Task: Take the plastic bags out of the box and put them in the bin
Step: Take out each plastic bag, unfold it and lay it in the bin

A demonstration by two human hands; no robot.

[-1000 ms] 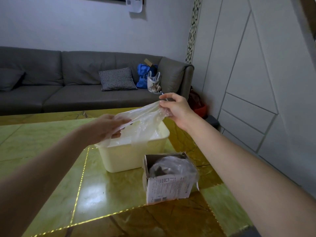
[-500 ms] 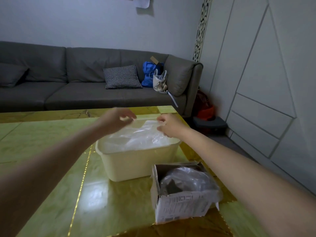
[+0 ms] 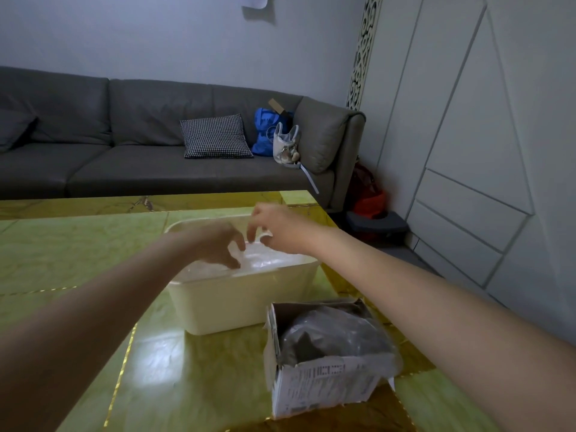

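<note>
- Left hand (image 3: 218,244): fingers spread and relaxed, tips down on the crumpled clear plastic bag (image 3: 265,260); nothing gripped.
- Right hand (image 3: 277,229): over the far rim, fingers loosely curled; whether it pinches plastic cannot be told.
- Bag lies inside the cream rectangular plastic bin (image 3: 237,300), beneath both hands.
- Open cardboard box (image 3: 321,381), near side of right forearm, holds greyish plastic bags (image 3: 330,335).
- Green-gold glossy table (image 3: 78,260): bare room left of left hand; table edge just right of right hand.

Home living room — sofa (image 3: 156,151); cushion (image 3: 215,137).
</note>
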